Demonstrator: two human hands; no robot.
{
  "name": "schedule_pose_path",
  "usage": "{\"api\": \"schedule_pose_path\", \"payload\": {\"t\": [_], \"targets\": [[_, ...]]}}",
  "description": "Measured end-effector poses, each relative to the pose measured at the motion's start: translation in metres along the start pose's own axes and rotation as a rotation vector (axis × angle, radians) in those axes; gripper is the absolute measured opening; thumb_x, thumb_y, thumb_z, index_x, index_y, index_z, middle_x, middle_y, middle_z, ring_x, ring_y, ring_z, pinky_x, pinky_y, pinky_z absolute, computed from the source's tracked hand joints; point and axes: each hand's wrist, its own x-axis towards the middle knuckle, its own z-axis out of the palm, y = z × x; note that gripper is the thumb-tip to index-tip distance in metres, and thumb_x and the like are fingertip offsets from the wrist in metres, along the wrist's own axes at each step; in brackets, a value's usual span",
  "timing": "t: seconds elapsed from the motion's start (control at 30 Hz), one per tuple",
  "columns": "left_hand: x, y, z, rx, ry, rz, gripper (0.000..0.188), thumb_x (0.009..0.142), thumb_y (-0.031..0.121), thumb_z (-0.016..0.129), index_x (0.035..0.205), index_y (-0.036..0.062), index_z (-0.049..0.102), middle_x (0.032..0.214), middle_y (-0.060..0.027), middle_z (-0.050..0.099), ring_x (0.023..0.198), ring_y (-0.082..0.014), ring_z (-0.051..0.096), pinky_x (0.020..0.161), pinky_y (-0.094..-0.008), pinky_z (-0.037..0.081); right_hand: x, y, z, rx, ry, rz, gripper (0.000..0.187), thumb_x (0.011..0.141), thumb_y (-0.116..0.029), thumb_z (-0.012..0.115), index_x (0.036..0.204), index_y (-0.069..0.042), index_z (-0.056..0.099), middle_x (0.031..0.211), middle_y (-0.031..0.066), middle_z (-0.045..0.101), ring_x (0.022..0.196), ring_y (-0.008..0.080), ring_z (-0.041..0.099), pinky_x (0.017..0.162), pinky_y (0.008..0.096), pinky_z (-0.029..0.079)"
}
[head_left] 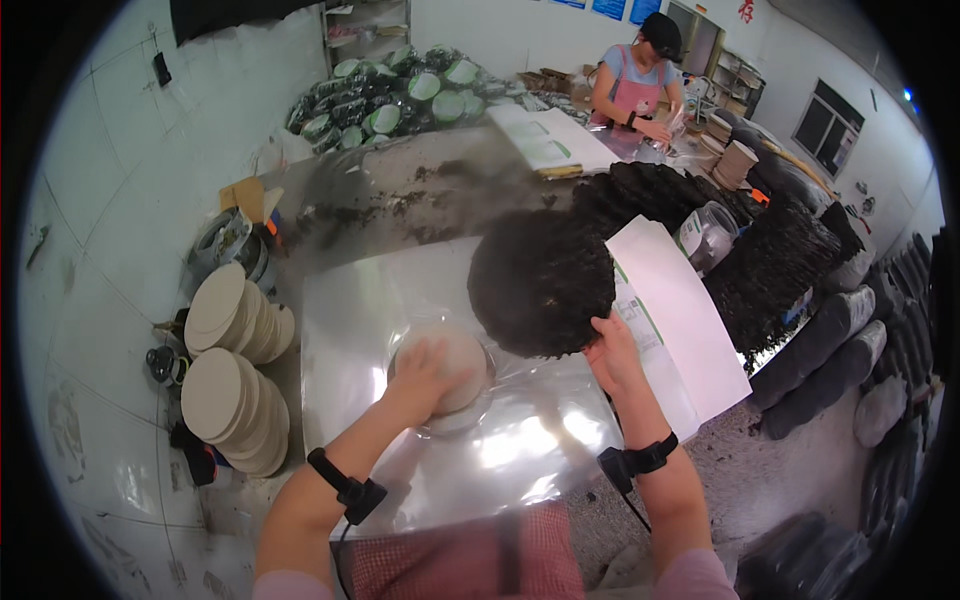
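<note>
Two bare hands work over a shiny clear plastic sheet (420,290) spread on the table. The left hand (425,368) lies flat, fingers spread, pressing on a pale round disc (462,362) at the sheet's middle. The right hand (612,345) grips the lower edge of a dark round tea cake (540,280), tilted up just right of the disc. Stacked pale discs (235,360) stand at left.

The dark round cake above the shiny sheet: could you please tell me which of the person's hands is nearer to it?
Right. The right hand grips the lower edge of the dark round cake, while the left hand rests apart on the pale disc, lower left of it.
</note>
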Motion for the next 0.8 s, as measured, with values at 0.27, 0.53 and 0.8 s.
{"api": "schedule_pose_path", "payload": {"t": [0.27,0.53,0.8], "targets": [[0.006,0.016,0.021,-0.137,-0.343,-0.057,0.068,0.072,0.016,0.071,0.131,0.0392,0.048,0.143,-0.0183,0.031,0.128,-0.0455,0.034,0.097,-0.0498,0.041,-0.023,0.003,0.004,-0.032,0.078,0.039,0.038,0.091,-0.004,0.042,0.129,-0.002,0.045,0.124,0.0087,0.056,0.109,0.0187,0.057,0.091,0.0329,0.047],[0.009,0.010,0.079,-0.189,-0.206,-0.232,0.051,0.082,0.027,0.060,0.131,0.0196,0.049,0.135,-0.0198,0.043,0.119,-0.0406,0.046,0.094,-0.0488,0.043,-0.030,0.009,0.073,-0.974,0.168,-0.220,0.030,0.092,-0.005,0.047,0.120,0.000,0.053,0.108,0.0052,0.061,0.097,0.0107,0.055,0.083,0.0251,0.044],[0.030,0.031,0.047,-0.346,-0.214,-0.374,0.042,0.086,0.035,0.051,0.110,0.0040,0.064,0.111,-0.0170,0.064,0.103,-0.0348,0.059,0.092,-0.0435,0.043,-0.070,0.024,0.103,-1.121,0.042,-0.528,0.035,0.091,-0.005,0.046,0.125,0.003,0.049,0.100,0.0106,0.062,0.089,0.0145,0.055,0.081,0.0264,0.043]]}}
